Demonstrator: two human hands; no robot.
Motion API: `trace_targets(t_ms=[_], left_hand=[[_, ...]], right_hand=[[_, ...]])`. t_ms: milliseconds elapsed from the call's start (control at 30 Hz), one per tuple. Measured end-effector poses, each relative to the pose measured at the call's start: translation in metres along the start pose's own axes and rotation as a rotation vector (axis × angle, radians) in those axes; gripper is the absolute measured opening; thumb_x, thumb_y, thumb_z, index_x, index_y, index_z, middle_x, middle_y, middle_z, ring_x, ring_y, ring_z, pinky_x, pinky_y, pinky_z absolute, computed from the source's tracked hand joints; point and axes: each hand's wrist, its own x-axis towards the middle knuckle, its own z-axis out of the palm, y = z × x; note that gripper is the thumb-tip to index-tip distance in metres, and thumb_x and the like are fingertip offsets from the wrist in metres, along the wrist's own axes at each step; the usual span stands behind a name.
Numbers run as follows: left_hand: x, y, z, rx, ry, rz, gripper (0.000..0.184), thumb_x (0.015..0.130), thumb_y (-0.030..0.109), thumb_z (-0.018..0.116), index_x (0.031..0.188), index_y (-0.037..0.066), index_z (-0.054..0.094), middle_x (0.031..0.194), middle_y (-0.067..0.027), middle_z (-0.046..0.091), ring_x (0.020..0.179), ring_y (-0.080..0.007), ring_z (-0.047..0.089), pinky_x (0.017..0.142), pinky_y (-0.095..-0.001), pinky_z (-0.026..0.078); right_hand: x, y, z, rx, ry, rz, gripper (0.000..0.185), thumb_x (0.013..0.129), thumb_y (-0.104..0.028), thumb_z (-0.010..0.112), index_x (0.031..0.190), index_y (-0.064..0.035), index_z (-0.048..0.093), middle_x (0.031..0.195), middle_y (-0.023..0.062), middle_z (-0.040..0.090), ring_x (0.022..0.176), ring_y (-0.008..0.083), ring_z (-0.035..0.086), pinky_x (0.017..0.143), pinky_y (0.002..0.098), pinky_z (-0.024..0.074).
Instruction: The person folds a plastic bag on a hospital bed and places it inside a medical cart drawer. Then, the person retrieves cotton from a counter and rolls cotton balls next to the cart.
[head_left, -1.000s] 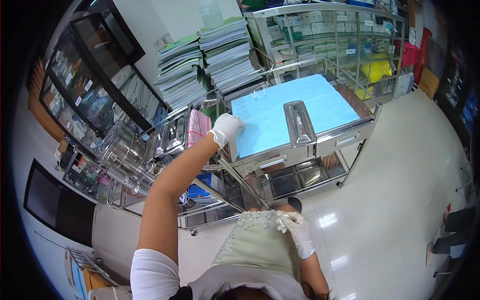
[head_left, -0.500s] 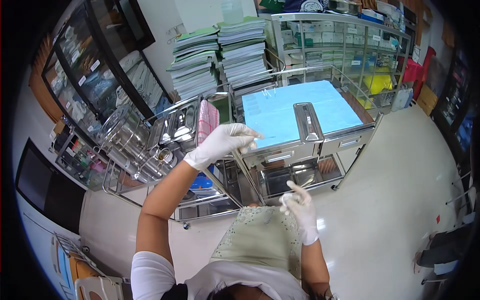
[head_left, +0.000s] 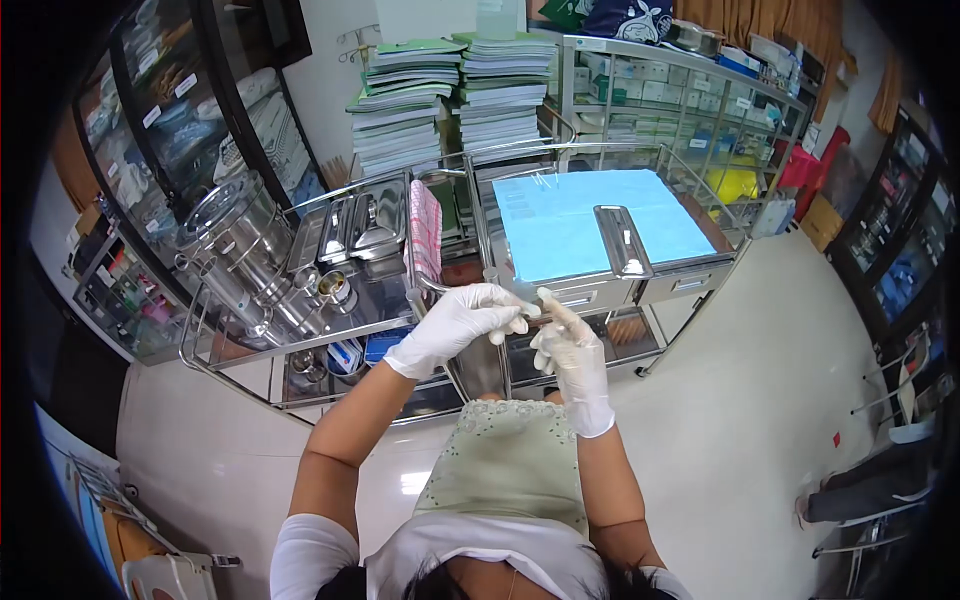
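My left hand point(head_left: 468, 322), in a white glove, is pinched around a small, pale, see-through item point(head_left: 527, 290) too small to make out. My right hand point(head_left: 572, 352), also gloved, is close beside it with the index finger raised and the other fingers curled; whether anything is in them is hidden. Both hands are in front of the cart's near edge. Behind them a blue sheet point(head_left: 550, 225) covers the cart top, with a lidded metal tray point(head_left: 623, 242) on it and small pale items at its far left corner.
On the left trolley are metal canisters point(head_left: 235, 225), lidded trays point(head_left: 378, 218) and a pink checked cloth point(head_left: 424, 230). Paper stacks point(head_left: 405, 105) and a glass cabinet point(head_left: 690, 110) stand behind. Another person's dark-trousered leg point(head_left: 870, 497) shows at the right.
My left hand has come away from the blue sheet, back and right towards my body. My right hand has risen, its index finger now extended, and the two hands are close together.
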Motion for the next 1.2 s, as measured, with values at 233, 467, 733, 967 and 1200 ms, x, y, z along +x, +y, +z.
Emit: trace_targets(t_ms=[233,467,733,967,1200], left_hand=[[-0.017,-0.018,-0.016,-0.077,0.257,0.072,0.016,0.088,0.006,0.056,0.098,-0.003,0.064,0.095,-0.0116,0.067,0.068,-0.0073,0.056,0.057,-0.0162,0.043],[-0.06,-0.055,-0.024,-0.174,0.27,-0.024,0.017,0.088,0.005,0.054,0.1,-0.003,0.064,0.097,-0.0117,0.067,0.07,-0.0073,0.057,0.057,-0.0169,0.043],[-0.083,-0.075,-0.029,-0.277,0.342,-0.075,0.02,0.09,0.006,0.053,0.104,-0.003,0.064,0.089,-0.0086,0.067,0.067,-0.006,0.055,0.058,-0.016,0.041],[-0.082,-0.06,-0.022,-0.121,0.376,-0.083,0.022,0.088,0.006,0.055,0.106,-0.002,0.065,0.091,-0.0077,0.067,0.07,-0.0066,0.056,0.06,-0.0155,0.041],[-0.073,-0.048,-0.019,0.046,0.407,-0.037,0.028,0.084,0.004,0.059,0.112,-0.001,0.062,0.086,-0.0052,0.067,0.069,-0.0058,0.056,0.06,-0.015,0.041]], right_hand=[[0.038,-0.012,0.011,-0.169,0.087,0.017,0.018,0.087,-0.017,0.06,0.097,-0.0018,0.064,0.062,-0.0002,0.054,0.051,0.0065,0.048,0.045,0.0154,0.0339],[0.188,0.0,-0.022,-0.756,0.093,-0.033,0.033,0.081,-0.017,0.064,0.11,-0.001,0.063,0.074,0.0038,0.061,0.055,0.0072,0.049,0.046,0.0178,0.0375],[0.208,-0.003,-0.057,-1.035,0.039,0.009,0.037,0.079,-0.015,0.066,0.113,0.0004,0.062,0.084,0.0061,0.066,0.057,0.0077,0.052,0.05,0.0185,0.0434],[0.125,-0.02,-0.007,-0.784,-0.143,0.239,0.03,0.081,-0.011,0.065,0.108,0.0032,0.063,0.085,0.0058,0.066,0.059,0.0073,0.054,0.053,0.0181,0.0458],[0.063,0.005,0.036,-0.463,-0.376,0.202,0.019,0.083,-0.009,0.064,0.099,0.001,0.067,0.077,0.0041,0.064,0.057,0.0063,0.054,0.05,0.016,0.0426]])
